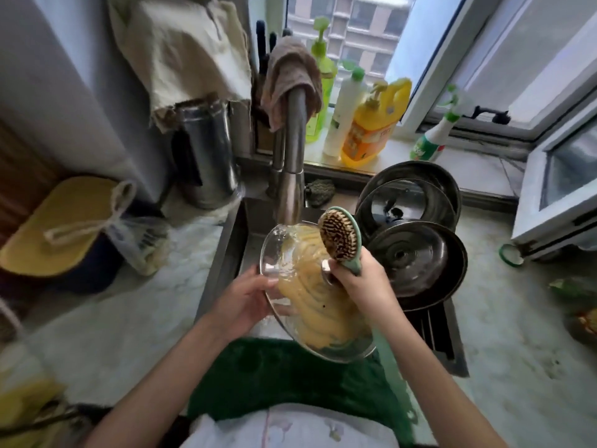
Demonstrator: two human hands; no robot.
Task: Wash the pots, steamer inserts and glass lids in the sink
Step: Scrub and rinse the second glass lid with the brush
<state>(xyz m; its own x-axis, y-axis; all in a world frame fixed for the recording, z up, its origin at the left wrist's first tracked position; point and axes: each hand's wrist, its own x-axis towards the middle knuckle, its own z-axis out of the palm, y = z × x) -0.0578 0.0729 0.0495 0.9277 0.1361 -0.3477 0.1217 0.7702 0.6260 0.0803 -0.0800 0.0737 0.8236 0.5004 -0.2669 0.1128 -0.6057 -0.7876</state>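
Observation:
I hold a glass lid [323, 337] tilted over the sink [232, 250], right under the faucet [292, 176], and water runs over its upper edge. My left hand [245, 302] grips the lid's left rim. My right hand [358, 279] grips the green handle of a dish brush [339, 236], bristles turned up and toward me, and also touches the lid's knob. On the right side of the sink a second glass lid [407, 205] leans above a dark pan [423, 263], with another dark pot [420, 176] stacked behind.
Detergent bottles [368, 127] and a spray bottle [433, 137] stand on the window sill. A cloth [290, 79] hangs over the faucet. A steel canister [206, 156] and a yellow-lidded container [55, 231] sit on the left counter. A green cloth [290, 379] lies at the sink's front.

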